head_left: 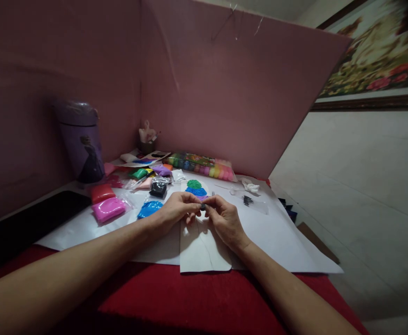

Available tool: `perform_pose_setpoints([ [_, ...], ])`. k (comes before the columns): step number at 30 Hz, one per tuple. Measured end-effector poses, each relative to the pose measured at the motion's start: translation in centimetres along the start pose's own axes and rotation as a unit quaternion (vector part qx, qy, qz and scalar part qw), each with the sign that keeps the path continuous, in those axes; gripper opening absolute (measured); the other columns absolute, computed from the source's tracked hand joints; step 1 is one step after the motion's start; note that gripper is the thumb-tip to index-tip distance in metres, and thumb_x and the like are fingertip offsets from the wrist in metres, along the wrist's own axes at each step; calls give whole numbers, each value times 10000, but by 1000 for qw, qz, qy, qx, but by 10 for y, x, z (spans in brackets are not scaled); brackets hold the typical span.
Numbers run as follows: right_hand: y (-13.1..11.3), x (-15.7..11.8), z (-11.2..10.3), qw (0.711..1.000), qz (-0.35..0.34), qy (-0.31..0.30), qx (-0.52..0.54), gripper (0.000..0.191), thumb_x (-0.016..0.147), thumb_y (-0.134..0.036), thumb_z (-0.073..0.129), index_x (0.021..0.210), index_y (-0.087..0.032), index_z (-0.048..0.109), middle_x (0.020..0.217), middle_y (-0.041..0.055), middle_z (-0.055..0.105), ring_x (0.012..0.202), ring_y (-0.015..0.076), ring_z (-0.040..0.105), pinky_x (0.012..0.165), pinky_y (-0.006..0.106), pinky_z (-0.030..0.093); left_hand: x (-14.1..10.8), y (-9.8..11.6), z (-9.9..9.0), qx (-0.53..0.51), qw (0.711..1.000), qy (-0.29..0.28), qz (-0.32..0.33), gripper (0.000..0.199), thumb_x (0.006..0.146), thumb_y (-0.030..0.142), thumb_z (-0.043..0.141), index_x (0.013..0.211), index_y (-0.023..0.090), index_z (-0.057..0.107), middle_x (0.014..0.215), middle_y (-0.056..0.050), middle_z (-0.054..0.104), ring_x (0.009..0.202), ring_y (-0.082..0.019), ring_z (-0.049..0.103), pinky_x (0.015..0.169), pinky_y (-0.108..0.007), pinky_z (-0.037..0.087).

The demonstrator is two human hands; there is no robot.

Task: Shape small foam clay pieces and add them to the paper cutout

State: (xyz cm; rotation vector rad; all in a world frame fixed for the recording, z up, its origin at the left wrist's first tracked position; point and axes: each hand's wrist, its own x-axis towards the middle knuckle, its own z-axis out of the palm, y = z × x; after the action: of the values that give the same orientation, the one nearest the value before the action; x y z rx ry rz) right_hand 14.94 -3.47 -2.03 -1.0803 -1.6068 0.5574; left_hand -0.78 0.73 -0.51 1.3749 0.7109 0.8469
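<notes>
Between the fingertips of both hands is a small black piece of clay (203, 207). My left hand (178, 209) pinches it from the left, and my right hand (224, 217) pinches it from the right. Below them lies a white card (204, 256) with thin lines on it. Just beyond the fingers, green clay (194, 184) and blue clay (196, 191) form a shape, with some purple partly hidden by the hands. A bag of black clay (158, 187) and a bag of blue clay (150, 209) lie left of my left hand.
Pink (109, 210) and red (102, 193) clay bags lie at the left, near a purple tumbler (81, 142). A long pack of colored clay (202, 166) sits at the back. Black scraps (248, 200) and a crumpled white tissue (250, 185) are at the right.
</notes>
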Motion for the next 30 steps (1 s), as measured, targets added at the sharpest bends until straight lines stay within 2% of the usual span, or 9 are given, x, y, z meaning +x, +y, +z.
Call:
perform_pose_setpoints([
  [5,3,0,0,1000,17,-4,2,176,906,-282,512,893,-182,656,651,-18,577,500,108,529,490,246,453,-1,1,1,4,1000,11,6,149,672,223,694,732,113,615,609,-16,625,408,-69,495,434,-208,375],
  [9,3,0,1,1000,14,-12,23,165,866,-332,603,919,-182,646,737,4,640,554,118,562,492,242,460,-2,2,2,5,999,27,19,159,663,222,688,737,113,599,552,9,596,395,-69,486,429,-202,369],
  [12,3,0,2,1000,6,-9,21,153,813,-312,677,889,-182,649,774,14,675,597,128,582,527,246,462,-1,2,2,11,999,34,27,158,658,221,688,723,115,590,508,26,566,389,-72,484,427,-201,369],
  [17,4,1,1,1000,-11,-4,23,121,868,-264,599,919,-180,669,782,25,671,657,139,597,613,269,484,1,-2,-1,3,999,18,40,201,666,248,700,768,105,603,612,-11,633,418,-79,508,435,-217,399],
  [21,5,1,1,1000,-11,1,26,129,877,-252,579,935,-180,670,758,22,658,640,139,586,595,271,478,3,-6,-4,-7,999,2,50,242,688,279,713,813,99,613,653,-28,651,458,-88,533,463,-225,433],
  [25,6,1,2,1000,-12,16,16,96,861,-226,591,902,-180,665,717,7,646,588,126,563,569,265,465,3,-6,-4,-1,998,-2,56,291,723,346,718,837,94,626,666,-33,654,447,-77,522,450,-212,413],
  [30,2,0,2,1000,-27,-2,3,76,863,-203,585,889,-174,650,751,22,670,645,141,609,616,276,491,4,-7,-4,2,998,-7,59,309,716,376,729,769,88,630,650,-39,649,441,-74,514,452,-214,396],
])
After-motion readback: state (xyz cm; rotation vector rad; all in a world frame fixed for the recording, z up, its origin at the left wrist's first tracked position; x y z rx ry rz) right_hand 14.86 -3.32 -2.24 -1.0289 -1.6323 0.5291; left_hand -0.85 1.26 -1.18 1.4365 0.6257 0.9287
